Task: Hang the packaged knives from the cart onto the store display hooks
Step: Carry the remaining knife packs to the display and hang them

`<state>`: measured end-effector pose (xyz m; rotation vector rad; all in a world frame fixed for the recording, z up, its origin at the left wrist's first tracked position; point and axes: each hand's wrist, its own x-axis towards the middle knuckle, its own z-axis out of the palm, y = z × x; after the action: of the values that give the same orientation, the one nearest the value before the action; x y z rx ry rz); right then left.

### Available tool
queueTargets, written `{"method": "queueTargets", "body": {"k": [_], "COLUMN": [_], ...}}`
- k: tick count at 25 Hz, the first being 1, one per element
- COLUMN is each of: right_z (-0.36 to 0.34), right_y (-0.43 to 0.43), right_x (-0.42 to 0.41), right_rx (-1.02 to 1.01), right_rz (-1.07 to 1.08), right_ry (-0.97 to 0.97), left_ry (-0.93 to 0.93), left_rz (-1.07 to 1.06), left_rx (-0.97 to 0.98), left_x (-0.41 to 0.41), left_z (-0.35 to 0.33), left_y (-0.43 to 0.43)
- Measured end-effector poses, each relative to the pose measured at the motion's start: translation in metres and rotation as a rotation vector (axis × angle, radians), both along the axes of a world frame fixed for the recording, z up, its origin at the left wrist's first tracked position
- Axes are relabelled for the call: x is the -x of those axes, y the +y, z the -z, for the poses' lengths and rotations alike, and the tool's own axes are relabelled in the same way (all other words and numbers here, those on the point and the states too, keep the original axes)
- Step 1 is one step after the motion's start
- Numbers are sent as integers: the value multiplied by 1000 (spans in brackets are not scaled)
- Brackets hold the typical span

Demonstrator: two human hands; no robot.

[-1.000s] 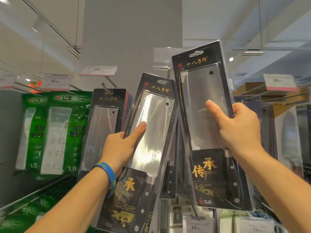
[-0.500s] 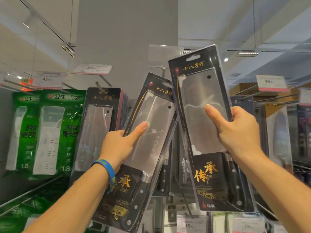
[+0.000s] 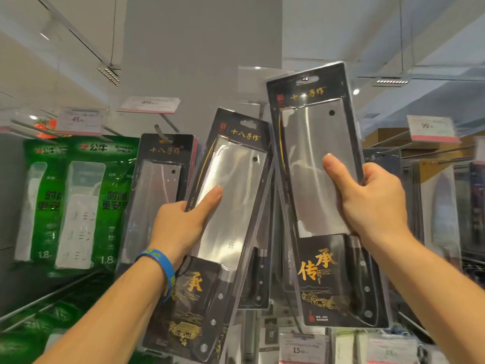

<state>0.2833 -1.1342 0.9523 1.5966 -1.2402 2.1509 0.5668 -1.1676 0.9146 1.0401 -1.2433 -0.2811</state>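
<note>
My left hand (image 3: 181, 227), with a blue wristband, grips a black blister-packed cleaver (image 3: 236, 195) tilted to the right, thumb across the blade window. My right hand (image 3: 372, 203) grips a second packaged cleaver (image 3: 309, 153), held higher and nearly upright, its hang slot (image 3: 307, 80) near the top in front of a clear tag holder. A matching cleaver pack (image 3: 160, 185) hangs on a display hook (image 3: 160, 131) to the left. More knife packs hang behind the two I hold.
Green packaged power strips (image 3: 81, 200) hang at the far left under a 45 price tag (image 3: 78, 119). An 89 tag (image 3: 149, 103) sits above the hanging cleaver, a 99 tag (image 3: 430, 127) at the right above other knife packs (image 3: 441, 206). Lower hooks carry 15 tags (image 3: 299, 349).
The right-hand pack has edged slightly upward and straightened. The left-hand pack stays tilted at about the same place. Both grips are unchanged.
</note>
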Motion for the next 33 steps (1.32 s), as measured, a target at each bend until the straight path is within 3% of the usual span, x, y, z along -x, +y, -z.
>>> {"method": "queueTargets", "body": {"k": [10,12,17,22,30,33], "right_z": [6,5,6,5,7,8], "right_y": [-2,-2,-1,-5,-8,-8], "right_x": [1,0,2,-1,1,-1], "right_rx": [-57,-63,-61,-75,-50,-49], "right_rz": [-25,-27,-33,-68,-78,-32], "right_ry": [-34,-31,-31,-59,-79,-44], "left_ry": [-218,-215,22,-201,-90,-152], "left_rz": [-71,-66,56,-44,102,15], "left_rx": [-6,-1,-14,25,-54,4], "left_x": [23,19,10,8,16,16], "left_z": [-7,-6,-4,-8,-6,-6], "left_y": [5,4,0,2,0,-2]}}
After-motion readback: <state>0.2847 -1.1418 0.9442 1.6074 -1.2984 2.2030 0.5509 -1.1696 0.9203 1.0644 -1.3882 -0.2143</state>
